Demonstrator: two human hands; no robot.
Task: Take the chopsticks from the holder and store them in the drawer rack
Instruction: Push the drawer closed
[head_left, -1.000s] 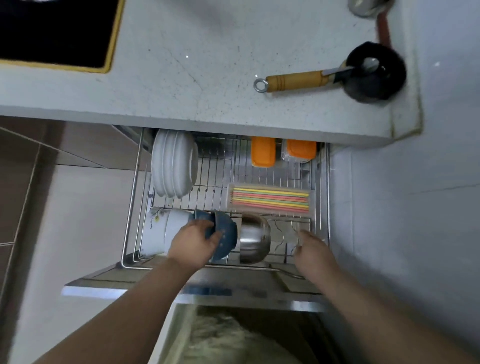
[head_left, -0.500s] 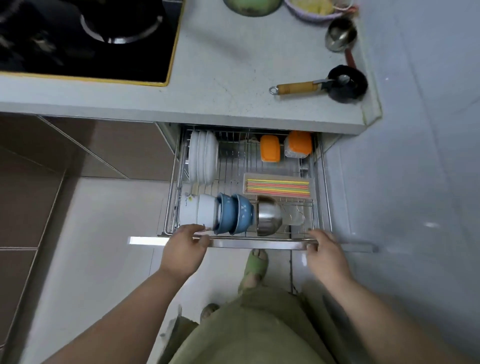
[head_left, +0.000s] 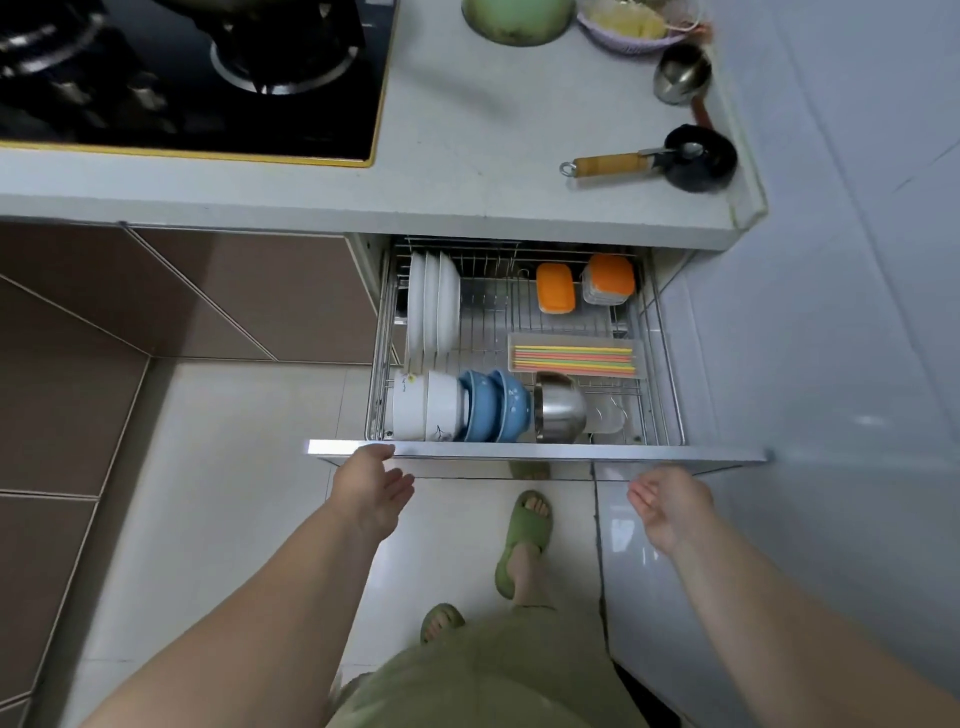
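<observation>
The wire drawer rack (head_left: 670, 374) stands pulled out under the counter. Colourful chopsticks (head_left: 573, 359), yellow, green and pink, lie flat in a clear tray (head_left: 640, 347) at the rack's right side. My left hand (head_left: 371, 488) hangs open with its fingers at the left end of the drawer's metal front edge (head_left: 571, 453). My right hand (head_left: 670, 503) is open and empty, just below the front edge and apart from it. No chopstick holder is in view.
White plates (head_left: 432, 301), a white bowl (head_left: 426, 405), blue bowls (head_left: 493, 405), a steel bowl (head_left: 560, 406) and orange-lidded boxes (head_left: 608, 278) fill the rack. A black ladle (head_left: 698, 158) lies on the counter beside the hob (head_left: 187, 78). My slippered foot (head_left: 523, 540) is below the drawer.
Both hands came out of the rack, rested on the drawer's front edge, and have now come off it, open. The view has pulled back and up.
</observation>
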